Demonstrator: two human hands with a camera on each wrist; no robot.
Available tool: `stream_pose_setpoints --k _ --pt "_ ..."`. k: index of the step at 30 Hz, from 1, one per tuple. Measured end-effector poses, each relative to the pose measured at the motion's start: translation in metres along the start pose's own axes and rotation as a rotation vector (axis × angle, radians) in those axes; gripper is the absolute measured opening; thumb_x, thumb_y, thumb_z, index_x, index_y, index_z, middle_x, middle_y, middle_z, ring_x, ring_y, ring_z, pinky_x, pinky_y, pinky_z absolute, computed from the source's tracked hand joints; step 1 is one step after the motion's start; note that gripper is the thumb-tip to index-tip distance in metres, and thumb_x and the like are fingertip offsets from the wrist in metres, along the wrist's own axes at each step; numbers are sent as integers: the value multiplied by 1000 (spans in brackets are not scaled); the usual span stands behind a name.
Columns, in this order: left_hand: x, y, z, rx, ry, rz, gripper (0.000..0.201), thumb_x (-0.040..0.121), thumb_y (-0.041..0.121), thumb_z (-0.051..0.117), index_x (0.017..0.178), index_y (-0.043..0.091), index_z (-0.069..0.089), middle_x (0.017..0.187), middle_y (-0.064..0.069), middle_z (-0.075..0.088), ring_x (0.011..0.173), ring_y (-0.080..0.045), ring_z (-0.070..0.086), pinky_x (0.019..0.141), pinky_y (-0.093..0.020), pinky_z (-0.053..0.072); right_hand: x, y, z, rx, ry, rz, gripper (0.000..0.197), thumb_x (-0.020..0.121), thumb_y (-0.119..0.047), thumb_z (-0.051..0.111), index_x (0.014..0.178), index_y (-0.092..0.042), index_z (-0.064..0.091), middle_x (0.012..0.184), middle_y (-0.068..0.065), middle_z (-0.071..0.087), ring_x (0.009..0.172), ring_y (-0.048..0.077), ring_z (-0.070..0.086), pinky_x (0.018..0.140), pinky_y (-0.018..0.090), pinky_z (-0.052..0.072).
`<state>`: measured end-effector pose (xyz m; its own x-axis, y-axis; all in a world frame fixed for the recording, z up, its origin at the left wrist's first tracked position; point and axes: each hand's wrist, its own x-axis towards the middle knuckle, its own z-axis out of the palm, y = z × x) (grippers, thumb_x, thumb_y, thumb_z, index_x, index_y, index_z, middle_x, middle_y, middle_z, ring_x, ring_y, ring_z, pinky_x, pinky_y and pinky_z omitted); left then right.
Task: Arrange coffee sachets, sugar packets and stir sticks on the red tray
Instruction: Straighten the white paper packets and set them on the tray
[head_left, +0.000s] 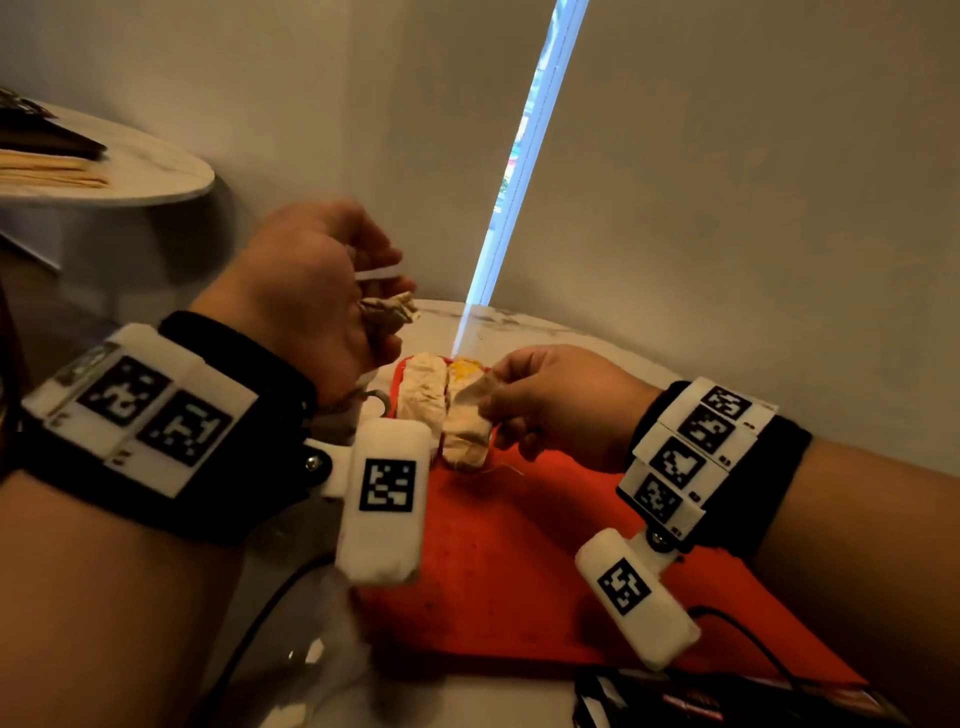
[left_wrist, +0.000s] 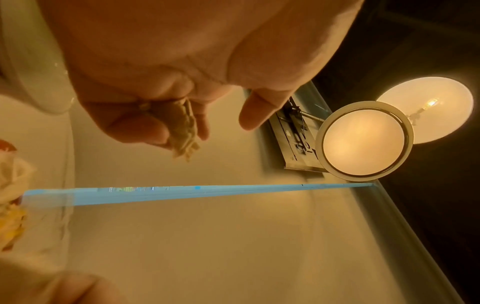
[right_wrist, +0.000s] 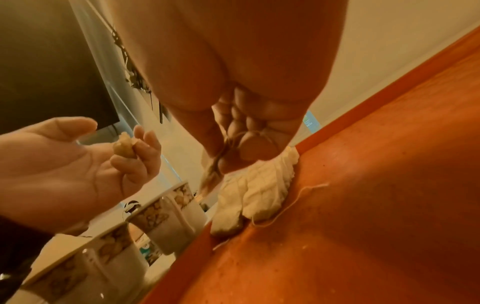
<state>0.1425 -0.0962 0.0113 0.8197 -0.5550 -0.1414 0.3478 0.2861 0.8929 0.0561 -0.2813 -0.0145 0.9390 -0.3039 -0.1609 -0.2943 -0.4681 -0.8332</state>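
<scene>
At the far left corner of the red tray (head_left: 519, 545), two pale sachets (head_left: 422, 389) lie side by side. The right hand (head_left: 550, 405) pinches a third sachet (head_left: 470, 397) by its top edge above them; the left hand (head_left: 306, 291) curls its fingers round a bunch of folded sachets (head_left: 389, 312). Best lower it flat, just right of its neighbours, edges parallel, and release only once it rests.

Black wristbands (head_left: 244, 374) carry white marker-printed blocks (head_left: 140, 410), apparently with dangling black cables (head_left: 270, 613).
</scene>
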Motion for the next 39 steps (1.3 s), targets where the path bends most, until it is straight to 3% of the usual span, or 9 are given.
stream_pose_setpoints --k 5,11,17,23,28,31,34,36,39 --pt "-5 -1 2 139 -12 -41 34 88 37 45 111 16 56 106 -9 56 68 -17 44 62 -31 31 7 -8 19 -136 -111 41 9 87 2 69 90 -7 68 80 17 69 61 23 66 52 29 54" --pt "-7 -5 11 182 -12 -59 26 86 36 47 101 16 55 96 -9 53 61 -17 41 60 -30 29 24 -8 28 -290 -93 22 3 80 -15 78 80 -17 76 77 5 74 77 23 71 85 50 61" --pt "-6 -7 13 190 -6 -68 27 87 36 47 102 15 56 96 -9 53 68 -18 43 63 -32 31 20 -7 31 -152 -19 38 4 89 -9 73 89 -13 73 78 11 73 64 21 70 70 41 62" --pt "-5 -7 11 173 -1 -77 28 87 35 46 103 15 57 100 -9 54 68 -18 42 64 -32 31 10 -12 21 -94 101 -22 7 91 -7 68 85 -11 67 71 5 69 58 17 66 54 32 50" --pt "-6 -7 12 159 2 -72 28 87 34 46 105 15 57 101 -9 53 68 -18 42 64 -32 30 -2 -18 26 -2 -174 109 9 97 -8 59 94 -4 66 60 5 66 47 16 60 54 30 50" --pt "-6 -6 12 151 6 -72 26 88 33 46 103 15 57 101 -9 53 67 -18 43 64 -32 30 0 -19 32 -22 -117 151 19 98 -16 60 84 -4 63 52 4 59 41 16 57 55 32 50" --pt "-5 -6 11 143 12 -63 27 89 33 46 104 14 57 102 -10 54 67 -18 43 64 -32 31 3 -19 27 -126 -17 88 23 98 -19 57 76 -10 61 62 8 59 58 27 62 61 35 50" --pt "-4 -6 11 135 11 -60 26 88 33 46 103 14 56 102 -10 54 67 -18 43 64 -32 31 1 -18 22 -237 -50 64 27 96 -20 55 73 -9 62 64 11 65 65 30 62 65 37 49" --pt "-3 -7 10 133 8 -65 26 87 33 46 102 14 56 103 -9 54 66 -17 43 63 -31 32 -5 -15 13 -214 -244 208 32 95 -25 52 74 -3 61 63 12 66 54 26 60 52 28 44"
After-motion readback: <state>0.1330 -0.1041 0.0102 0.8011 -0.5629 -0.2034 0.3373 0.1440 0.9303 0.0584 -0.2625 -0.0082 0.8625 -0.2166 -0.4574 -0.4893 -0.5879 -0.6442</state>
